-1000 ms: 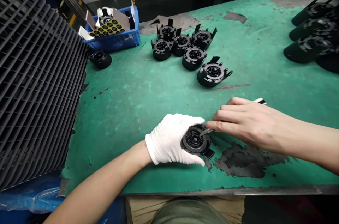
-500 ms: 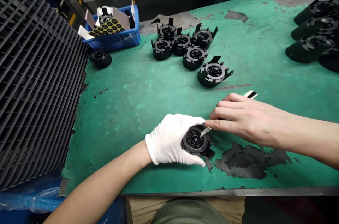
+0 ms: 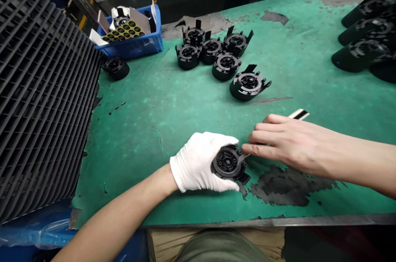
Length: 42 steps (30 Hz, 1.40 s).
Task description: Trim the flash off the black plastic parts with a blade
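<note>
My left hand (image 3: 201, 164), in a white glove, is wrapped round a black round plastic housing (image 3: 227, 162) from its left side and holds it against the bench. A spoked hub and a ring show on the housing's upper face, and a tab sticks out at its lower right. My bare right hand (image 3: 283, 142) is closed round a slim knife (image 3: 299, 114) with a pale, black-striped handle end. Its thin metal blade slants down to the housing's right rim; whether the tip touches is hard to tell.
Several similar black housings (image 3: 226, 65) stand on the green bench top (image 3: 139, 109) beyond my hands. Taller black parts (image 3: 360, 53) are at the right. A blue bin (image 3: 136, 46) with stickers and scraps sits back left, beside one more housing (image 3: 116, 68). A dark grille (image 3: 40, 88) borders the left.
My right hand has moved slightly right, drawing the blade from near the hub out to the housing's right rim. My left hand keeps its hold in almost the same place.
</note>
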Motion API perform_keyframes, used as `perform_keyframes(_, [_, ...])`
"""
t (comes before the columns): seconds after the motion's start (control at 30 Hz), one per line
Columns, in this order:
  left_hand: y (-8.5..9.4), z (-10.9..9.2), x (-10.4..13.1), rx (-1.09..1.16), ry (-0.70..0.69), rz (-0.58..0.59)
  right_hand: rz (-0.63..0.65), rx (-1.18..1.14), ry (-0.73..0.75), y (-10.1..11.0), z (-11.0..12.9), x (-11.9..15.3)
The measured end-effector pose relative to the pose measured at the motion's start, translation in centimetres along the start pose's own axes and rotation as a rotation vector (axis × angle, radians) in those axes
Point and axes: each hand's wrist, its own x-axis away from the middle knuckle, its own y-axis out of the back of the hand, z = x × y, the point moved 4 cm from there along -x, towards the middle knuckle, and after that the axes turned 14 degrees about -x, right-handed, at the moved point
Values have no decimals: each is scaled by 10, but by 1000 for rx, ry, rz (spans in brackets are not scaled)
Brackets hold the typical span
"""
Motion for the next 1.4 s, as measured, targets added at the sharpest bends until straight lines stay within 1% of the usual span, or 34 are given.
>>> perform_keyframes(0.07, [-2,2,2,-15,-7,-36,-31,3,-19,-3,6,7])
perform_keyframes(0.17, [-4,4,6,-12,-49,-55,-127,49,-69,-6,16,14])
perform_keyframes(0.23, [-4,5,9,-15,-63,-62,-176,83,-119,-7,20,15])
perform_keyframes(0.3, [-4,6,10,-28,-58,-68,-197,101,-149,-10,23,13])
perform_keyframes(0.5, [-5,7,9,-38,-55,-59,-201,155,-121,-16,26,9])
perform_keyframes(0.67, [-5,7,8,-34,-39,-41,-219,144,-120,-18,27,11])
perform_keyframes(0.83, [-6,8,10,-26,-83,-88,-222,108,-120,-19,23,10])
perform_keyframes(1.0, [-5,7,12,-35,-137,-142,-219,130,-90,-17,22,11])
perform_keyframes(1.2, [-6,9,13,-49,-119,-125,-221,119,-95,-15,24,7])
perform_keyframes(1.33, [-6,8,14,-50,-153,-167,-209,152,-74,-16,25,5])
perform_keyframes(1.4, [-6,8,14,-47,-151,-163,-206,166,-66,-15,24,5])
